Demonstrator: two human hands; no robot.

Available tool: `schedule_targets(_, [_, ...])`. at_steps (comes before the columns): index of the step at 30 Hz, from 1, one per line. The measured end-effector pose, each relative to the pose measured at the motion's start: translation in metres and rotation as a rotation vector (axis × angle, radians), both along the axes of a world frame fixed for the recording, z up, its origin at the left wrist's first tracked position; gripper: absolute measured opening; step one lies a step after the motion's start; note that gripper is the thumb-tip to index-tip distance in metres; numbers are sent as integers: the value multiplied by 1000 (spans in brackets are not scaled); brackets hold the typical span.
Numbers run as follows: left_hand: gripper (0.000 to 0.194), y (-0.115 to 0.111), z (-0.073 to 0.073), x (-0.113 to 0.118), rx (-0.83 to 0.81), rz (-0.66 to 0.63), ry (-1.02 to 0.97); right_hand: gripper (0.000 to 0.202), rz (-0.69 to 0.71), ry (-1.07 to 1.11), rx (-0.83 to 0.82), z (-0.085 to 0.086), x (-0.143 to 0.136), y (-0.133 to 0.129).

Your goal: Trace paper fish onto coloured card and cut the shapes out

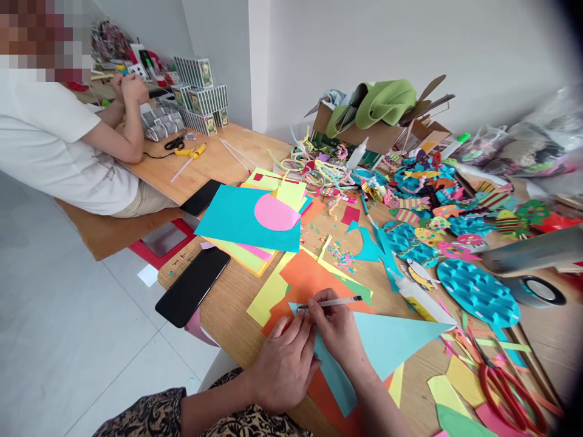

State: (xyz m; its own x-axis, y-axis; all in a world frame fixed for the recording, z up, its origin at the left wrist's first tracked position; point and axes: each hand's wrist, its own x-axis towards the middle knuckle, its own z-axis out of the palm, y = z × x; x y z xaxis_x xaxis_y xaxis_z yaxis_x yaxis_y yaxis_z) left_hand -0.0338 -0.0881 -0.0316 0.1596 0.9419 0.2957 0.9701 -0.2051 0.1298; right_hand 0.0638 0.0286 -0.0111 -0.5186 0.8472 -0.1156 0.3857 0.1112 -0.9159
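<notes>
A pen (337, 301) is gripped between the thumb and curled fingers of the right hand (339, 331), its tip end kept close to the left fingertips; whether the paper is touched by it cannot be told. The left hand (286, 367) is laid palm down, its fingers close together and only slightly bent, over the near left part of a light blue paper (396, 340); whether anything is pinched under it cannot be told. The light blue paper is spread at the near edge of the tabletop (218, 312), with a long point stretched to the right, and orange paper (310, 273) is partly covered by it. To the far left, a teal sheet (232, 212) is topped by a pink paper piece (276, 212), and a phone (194, 288) is placed just beside that pile, on its near side. To the right, a glue bottle (423, 303), a blue oval (478, 291) and red-handled scissors (510, 388) are seen. At the far left, another person's hands (130, 88) are raised above the tabletop, near a yellow glue gun (195, 152)
</notes>
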Motion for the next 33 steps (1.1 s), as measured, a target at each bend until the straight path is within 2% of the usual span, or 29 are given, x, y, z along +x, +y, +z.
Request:
schedule_targets(12, [47, 0, -1, 0, 5, -5, -6, 33, 24, -20, 36, 2, -2, -1])
schedule_targets(18, [50, 0, -2, 0, -7, -6, -9, 31, -1, -59, 98, 0, 1, 1])
schedule_targets(33, [49, 1, 0, 1, -44, 13, -40, 24, -65, -116, 132, -3, 5, 7])
